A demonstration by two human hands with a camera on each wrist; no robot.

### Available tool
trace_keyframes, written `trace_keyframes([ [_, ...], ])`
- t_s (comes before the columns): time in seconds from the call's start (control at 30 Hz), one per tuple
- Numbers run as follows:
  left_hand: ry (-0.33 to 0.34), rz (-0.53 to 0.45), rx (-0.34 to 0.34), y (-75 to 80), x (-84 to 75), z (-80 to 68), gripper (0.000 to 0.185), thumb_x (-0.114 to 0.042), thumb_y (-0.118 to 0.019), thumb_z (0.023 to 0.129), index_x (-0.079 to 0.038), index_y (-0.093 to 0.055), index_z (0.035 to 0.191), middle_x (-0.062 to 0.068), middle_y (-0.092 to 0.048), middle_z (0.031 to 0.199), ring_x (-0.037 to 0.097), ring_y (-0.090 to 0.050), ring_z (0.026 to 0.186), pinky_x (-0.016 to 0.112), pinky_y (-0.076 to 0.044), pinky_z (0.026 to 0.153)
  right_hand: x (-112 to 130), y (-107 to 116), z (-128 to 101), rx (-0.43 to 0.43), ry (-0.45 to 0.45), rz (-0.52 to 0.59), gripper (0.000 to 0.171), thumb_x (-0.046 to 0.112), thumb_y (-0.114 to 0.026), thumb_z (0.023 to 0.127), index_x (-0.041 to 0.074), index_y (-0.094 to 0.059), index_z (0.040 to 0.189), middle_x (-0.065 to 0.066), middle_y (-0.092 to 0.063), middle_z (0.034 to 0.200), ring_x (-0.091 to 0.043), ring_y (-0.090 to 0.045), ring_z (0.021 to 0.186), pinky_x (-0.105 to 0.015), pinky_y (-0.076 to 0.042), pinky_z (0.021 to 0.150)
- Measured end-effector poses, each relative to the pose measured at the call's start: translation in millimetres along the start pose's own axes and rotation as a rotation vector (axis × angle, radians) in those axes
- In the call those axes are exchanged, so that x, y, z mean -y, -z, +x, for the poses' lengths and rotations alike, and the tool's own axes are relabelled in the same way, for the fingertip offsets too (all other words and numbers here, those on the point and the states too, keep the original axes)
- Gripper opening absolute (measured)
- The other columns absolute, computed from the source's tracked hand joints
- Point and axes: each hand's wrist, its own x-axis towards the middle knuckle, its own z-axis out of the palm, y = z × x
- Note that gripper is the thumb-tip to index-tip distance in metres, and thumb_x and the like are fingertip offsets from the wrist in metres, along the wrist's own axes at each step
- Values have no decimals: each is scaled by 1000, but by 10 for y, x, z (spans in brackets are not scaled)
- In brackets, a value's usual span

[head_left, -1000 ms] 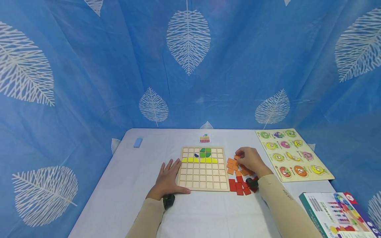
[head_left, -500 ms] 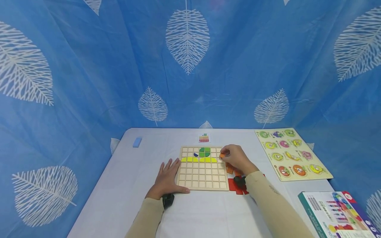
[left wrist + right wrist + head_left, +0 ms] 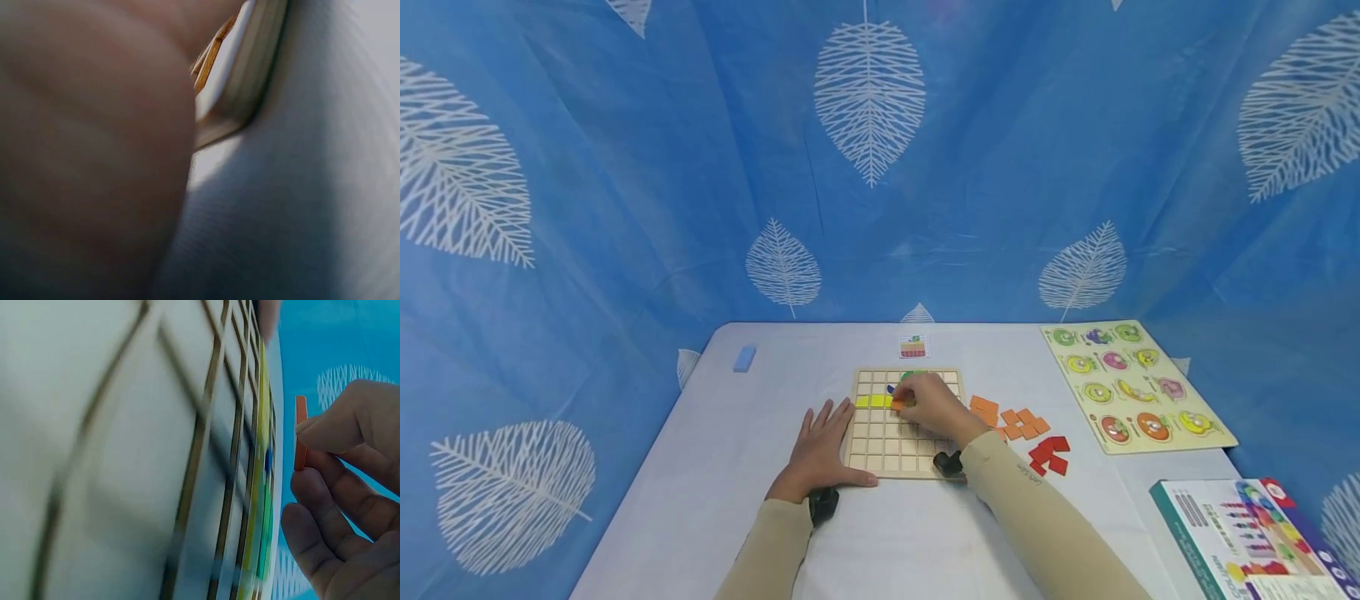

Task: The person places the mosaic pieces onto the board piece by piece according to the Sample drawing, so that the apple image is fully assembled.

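Observation:
A wooden grid board [image 3: 880, 450] lies on the white table, with a yellow row [image 3: 872, 401] and green and dark blue pieces near its top. My right hand [image 3: 925, 402] is over the board's middle and pinches a small orange tile [image 3: 897, 405] between thumb and fingertips; the right wrist view shows the orange tile [image 3: 300, 432] held just above the board [image 3: 125, 456]. My left hand [image 3: 822, 447] lies flat on the table against the board's left edge, its thumb along the front corner. The left wrist view shows only my palm and the board's corner [image 3: 240, 81].
Loose orange tiles [image 3: 1011, 419] and red tiles [image 3: 1049, 454] lie right of the board. A fruit peg puzzle [image 3: 1131, 387] sits at the far right, a printed box [image 3: 1240, 537] at the front right, a small picture card [image 3: 913, 347] behind the board, and a blue block [image 3: 745, 358] at the back left.
My right hand lifted an orange tile from the pile on the right and carried it leftward to the board's middle. The left hand stayed put.

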Motion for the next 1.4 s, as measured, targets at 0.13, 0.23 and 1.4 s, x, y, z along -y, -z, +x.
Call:
trace_keyframes([
  [0.13, -4, 2, -7, -2, 1, -8, 142, -84, -84, 59, -8, -31, 166, 8, -28, 171, 35, -13, 158, 58, -2, 125, 151, -157, 107, 35, 46, -22, 22, 4, -83, 90, 6, -79, 111, 1, -72, 105, -13, -68, 96, -33, -58, 86],
  [0.23, -6, 3, -10, -9, 0, -12, 142, -83, -85, 59, -8, -31, 166, 9, -28, 171, 35, -13, 159, 57, -1, 126, 222, -265, 178, 56, 64, -44, 23, 1, -82, 88, 7, -79, 110, 2, -73, 103, -12, -66, 93, -32, -58, 85],
  [1.4, -12, -5, -45, -36, 8, -4, 140, -83, -85, 58, -7, -36, 164, 11, -32, 169, 37, -17, 157, 59, -4, 125, 3, -115, -178, -120, -105, 72, 21, 5, -80, 94, 6, -78, 116, -2, -74, 110, -17, -68, 99, -39, -58, 88],
])
